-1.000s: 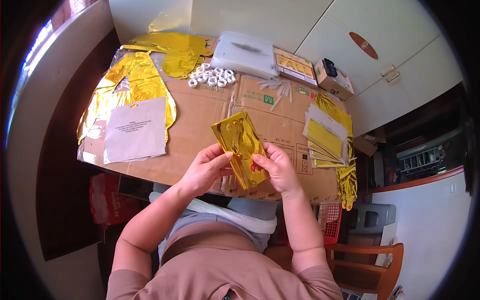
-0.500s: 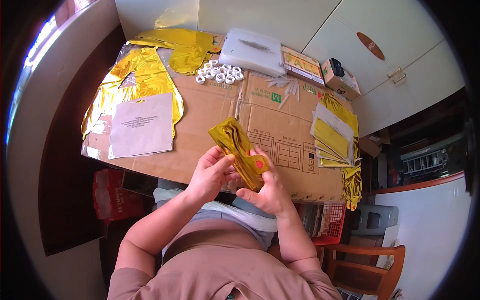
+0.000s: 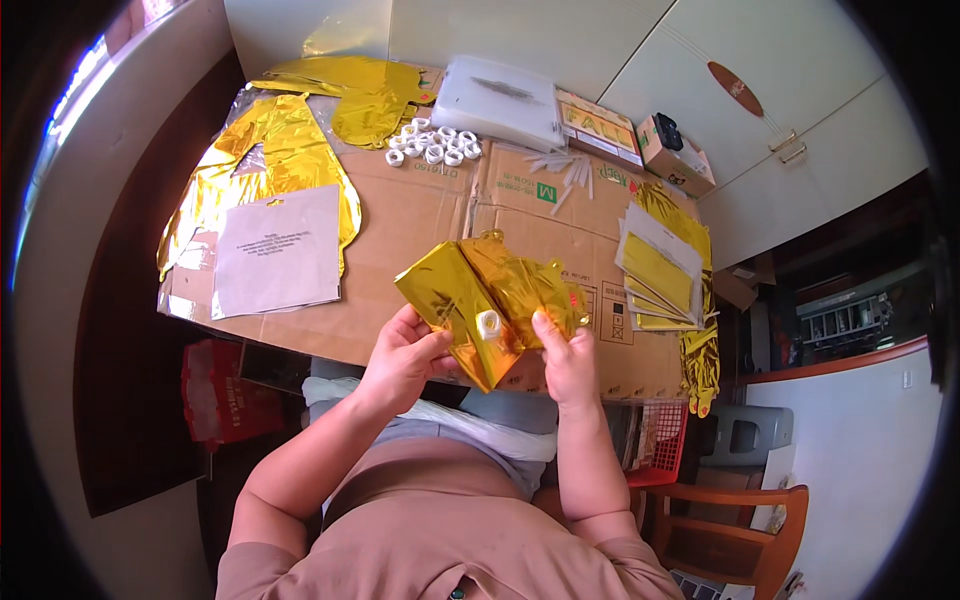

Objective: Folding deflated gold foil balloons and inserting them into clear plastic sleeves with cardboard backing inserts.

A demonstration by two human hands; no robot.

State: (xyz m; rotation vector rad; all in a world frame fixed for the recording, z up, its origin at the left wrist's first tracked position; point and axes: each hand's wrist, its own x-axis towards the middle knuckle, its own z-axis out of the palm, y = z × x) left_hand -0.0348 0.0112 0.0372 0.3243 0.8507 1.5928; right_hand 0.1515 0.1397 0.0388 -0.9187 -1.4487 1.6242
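Note:
A gold foil balloon [image 3: 440, 290], partly unfolded, is held up in front of me over the near edge of the cardboard-covered table. My left hand [image 3: 400, 360] pinches its lower left edge between thumb and fingers. On the other side my right hand [image 3: 568, 362] grips the crumpled half, thumb on top. A small white ribbon roll [image 3: 488, 324] rests on the foil between the two hands. Farther back, several similar white rolls [image 3: 434, 146] form a cluster on the cardboard [image 3: 400, 215].
Pale printed cards [image 3: 278, 260] lie on gold foil sheets [image 3: 310, 165] at the left. Behind are a stack of clear plastic bags [image 3: 498, 105], translucent straws [image 3: 574, 182] and boxes [image 3: 600, 130]. Gold-filled packets [image 3: 658, 275] sit right. A wooden chair [image 3: 740, 500] stands at lower right.
The folded foil balloon has been spread open like a book, showing the white ribbon roll on it. My right hand has moved right, away from the left one.

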